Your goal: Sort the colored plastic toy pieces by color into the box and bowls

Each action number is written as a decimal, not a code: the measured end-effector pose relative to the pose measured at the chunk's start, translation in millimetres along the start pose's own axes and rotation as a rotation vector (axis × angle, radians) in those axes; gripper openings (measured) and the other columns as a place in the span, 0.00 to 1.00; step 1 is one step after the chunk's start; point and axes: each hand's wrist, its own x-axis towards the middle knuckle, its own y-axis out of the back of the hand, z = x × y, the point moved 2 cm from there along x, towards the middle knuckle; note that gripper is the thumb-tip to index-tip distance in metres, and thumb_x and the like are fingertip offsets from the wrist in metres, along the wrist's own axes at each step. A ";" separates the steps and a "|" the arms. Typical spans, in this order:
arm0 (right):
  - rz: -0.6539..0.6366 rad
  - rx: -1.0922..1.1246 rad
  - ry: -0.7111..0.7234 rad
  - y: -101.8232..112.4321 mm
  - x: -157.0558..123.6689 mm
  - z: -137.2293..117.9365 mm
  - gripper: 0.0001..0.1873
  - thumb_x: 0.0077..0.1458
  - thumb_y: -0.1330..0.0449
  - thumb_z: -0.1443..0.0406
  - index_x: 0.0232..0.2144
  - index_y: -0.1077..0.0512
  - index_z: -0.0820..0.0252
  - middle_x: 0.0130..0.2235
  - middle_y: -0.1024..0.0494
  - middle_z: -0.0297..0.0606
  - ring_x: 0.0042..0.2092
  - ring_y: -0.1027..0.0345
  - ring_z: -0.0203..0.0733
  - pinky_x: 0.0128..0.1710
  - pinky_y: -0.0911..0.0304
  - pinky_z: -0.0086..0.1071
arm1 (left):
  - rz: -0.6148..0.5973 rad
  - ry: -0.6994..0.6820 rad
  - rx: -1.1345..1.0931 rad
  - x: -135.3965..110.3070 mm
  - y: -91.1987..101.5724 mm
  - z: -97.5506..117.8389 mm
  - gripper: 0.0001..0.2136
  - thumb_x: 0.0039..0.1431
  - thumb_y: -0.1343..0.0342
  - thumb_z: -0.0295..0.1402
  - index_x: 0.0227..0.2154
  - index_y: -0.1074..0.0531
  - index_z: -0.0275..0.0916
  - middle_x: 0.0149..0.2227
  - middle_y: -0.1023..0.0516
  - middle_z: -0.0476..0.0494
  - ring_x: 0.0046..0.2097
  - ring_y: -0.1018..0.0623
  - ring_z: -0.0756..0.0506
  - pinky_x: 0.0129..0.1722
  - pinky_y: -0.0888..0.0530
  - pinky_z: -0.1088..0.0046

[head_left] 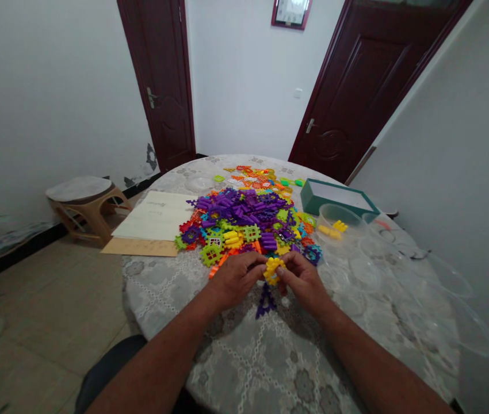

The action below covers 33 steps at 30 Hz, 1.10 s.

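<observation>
Between my two hands, just above the near side of the table, is a yellow plastic building piece (272,270) with a knobbly edge. My left hand (239,277) pinches it from the left. From the right, the thumb and fingers of my right hand (304,280) grip the same piece. A purple triangular piece (266,303) lies on the tablecloth just below my hands. Beyond them spreads a big heap of colourful plastic pieces (244,210), with purple ones on top and green, orange, yellow and blue ones around.
Clear plastic tubs (367,247) stand on the right, one with yellow pieces (333,229) inside. Behind them sits a green box (335,196). An open notebook (153,215) lies at the left edge of the patterned tablecloth (244,356). A stool (81,192) stands on the floor at left.
</observation>
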 end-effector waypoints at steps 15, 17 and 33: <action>0.072 -0.218 -0.222 6.4 7.5 5.4 0.11 0.49 0.39 0.64 0.37 0.26 0.57 0.24 0.25 0.32 0.25 0.31 0.38 0.24 0.35 0.30 | 0.183 0.005 0.694 -3.1 36.1 -29.5 0.13 0.68 0.43 0.30 0.53 0.25 0.38 0.52 0.19 0.35 0.57 0.23 0.38 0.60 0.28 0.58; 0.046 -0.238 -0.255 7.6 7.0 7.2 0.12 0.46 0.41 0.66 0.37 0.26 0.57 0.25 0.24 0.32 0.25 0.30 0.39 0.24 0.34 0.30 | 0.120 0.028 0.769 -3.6 36.4 -29.3 0.16 0.66 0.39 0.32 0.55 0.25 0.39 0.53 0.21 0.35 0.57 0.24 0.36 0.60 0.28 0.56; -0.123 -0.116 -0.351 3.8 4.8 -14.3 0.16 0.49 0.33 0.61 0.40 0.27 0.57 0.30 0.24 0.32 0.27 0.29 0.36 0.26 0.30 0.30 | -0.009 0.053 0.925 7.9 33.8 -35.6 0.13 0.67 0.41 0.35 0.51 0.22 0.39 0.48 0.22 0.36 0.52 0.26 0.35 0.54 0.30 0.58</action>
